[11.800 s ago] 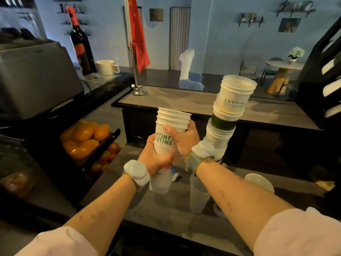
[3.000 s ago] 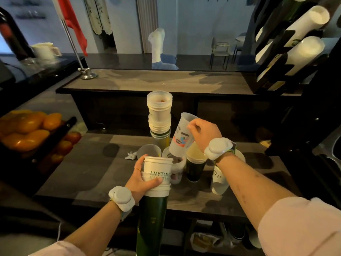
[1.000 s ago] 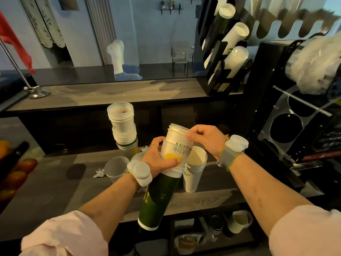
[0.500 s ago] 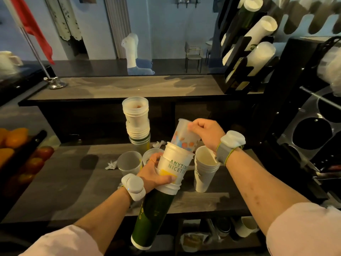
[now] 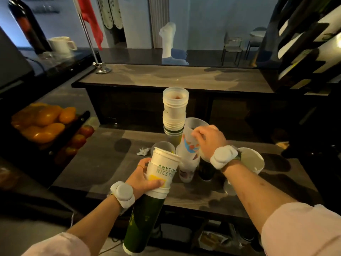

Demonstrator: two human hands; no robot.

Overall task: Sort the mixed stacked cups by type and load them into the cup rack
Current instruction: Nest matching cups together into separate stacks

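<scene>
Frosted printed plastic cup: off the white-and-green paper cup stack, now pinched by right hand over matching cups, just in front of tall mixed cup stack. Left hand gripping paper stack. One type separating; rack loading ahead.

the paper cup stack looks matt, the plastic cup frosted, the counter wood-grained and dull.

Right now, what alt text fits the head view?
The left hand holds a tilted stack of white and green cups while the right hand pinches a printed cup over loose cups on the counter. A mixed stack stands behind.
</scene>
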